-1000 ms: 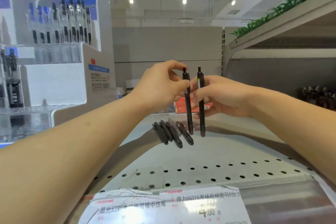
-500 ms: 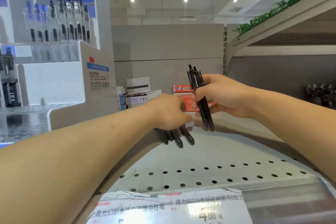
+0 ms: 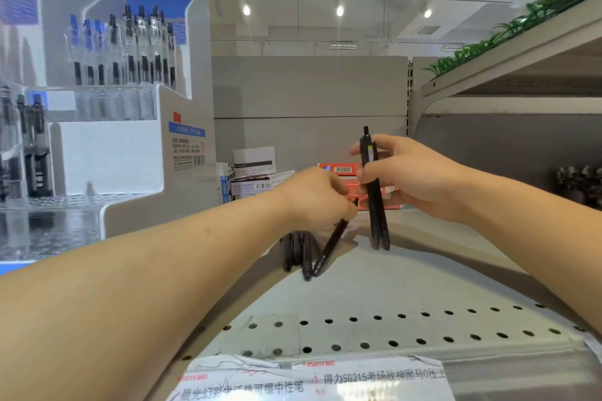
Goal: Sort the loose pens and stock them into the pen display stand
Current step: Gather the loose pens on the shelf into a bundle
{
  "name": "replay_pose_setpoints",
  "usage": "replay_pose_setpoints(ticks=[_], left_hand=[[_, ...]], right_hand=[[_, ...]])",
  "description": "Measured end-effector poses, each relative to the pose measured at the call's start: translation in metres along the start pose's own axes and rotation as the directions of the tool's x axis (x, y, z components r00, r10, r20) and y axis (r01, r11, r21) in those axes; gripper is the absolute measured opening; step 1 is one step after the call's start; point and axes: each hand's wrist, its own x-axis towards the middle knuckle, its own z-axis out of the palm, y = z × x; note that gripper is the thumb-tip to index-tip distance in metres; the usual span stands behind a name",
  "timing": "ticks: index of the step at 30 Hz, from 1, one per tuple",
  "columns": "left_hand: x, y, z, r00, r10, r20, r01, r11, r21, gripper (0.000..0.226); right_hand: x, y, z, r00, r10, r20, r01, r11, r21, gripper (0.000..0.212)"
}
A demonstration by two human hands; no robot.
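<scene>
Loose pens (image 3: 298,252): lying together on the shelf (image 3: 407,286), below the left hand.
Left hand (image 3: 314,197): fingers pinching one black pen (image 3: 329,247), tilted, tip low.
Right hand (image 3: 413,176): fingers curled round upright pens (image 3: 374,195).
Pen display stand (image 3: 130,127): at left, stocked.

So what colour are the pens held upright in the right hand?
Black, seen in the head view: slim plastic pens.

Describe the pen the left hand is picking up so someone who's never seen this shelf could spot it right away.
Start at the grey perforated shelf in front of the person, where black pens lie side by side. The left hand pinches one black pen at its right edge. It alone tilts up off the shelf; the others lie flat.
</scene>
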Motion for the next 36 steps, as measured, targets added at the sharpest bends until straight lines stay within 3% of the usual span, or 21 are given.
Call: replay_pose_setpoints(ticks=[4,7,11,17,19,21,23,25,30,36], left_hand=[[0.001,-0.001,-0.015,0.977,0.009,-0.214,-0.051,0.98,-0.191,0.052],[-0.002,0.0,-0.025,0.948,0.069,-0.312,-0.166,0.94,-0.298,0.05],[-0.007,0.002,-0.026,0.94,0.12,-0.318,-0.217,0.933,-0.288,0.03],[-0.004,0.005,-0.019,0.948,0.146,-0.282,-0.226,0.933,-0.279,0.026],[-0.003,0.003,-0.023,0.939,0.119,-0.321,-0.192,0.96,-0.206,0.021],[-0.003,-0.005,-0.027,0.951,0.14,-0.277,-0.125,0.99,0.071,0.02],[-0.003,-0.012,-0.026,0.991,0.097,-0.097,-0.059,0.94,0.337,0.026],[-0.002,-0.018,-0.02,0.998,-0.005,0.066,-0.026,0.888,0.46,0.034],[0.001,-0.017,0.0,0.974,-0.094,0.209,-0.033,0.845,0.534,0.041],[0.004,-0.014,0.007,0.988,-0.046,0.144,-0.031,0.87,0.492,0.035]], right_hand=[[0.0,-0.002,-0.003,1.0,-0.003,-0.03,0.005,0.999,0.05,0.044],[0.0,-0.004,-0.003,1.0,-0.003,-0.016,0.004,0.997,0.083,0.041],[-0.002,-0.005,-0.001,0.999,-0.023,0.044,0.018,0.994,0.109,0.036],[-0.005,-0.004,0.003,0.991,-0.042,0.126,0.043,0.999,-0.002,0.029],[-0.004,-0.004,0.003,0.996,-0.026,0.083,0.027,1.0,-0.005,0.027],[-0.004,-0.005,0.003,0.999,-0.018,0.046,0.017,1.0,0.023,0.025],[-0.004,-0.006,0.003,0.999,-0.021,0.031,0.019,0.998,0.054,0.025],[-0.004,-0.007,0.002,0.999,-0.029,0.032,0.027,0.996,0.085,0.025],[-0.004,-0.005,0.006,0.997,-0.043,0.066,0.038,0.997,0.065,0.018],[-0.003,0.003,0.013,0.987,-0.018,0.163,0.017,1.0,0.008,0.022]])
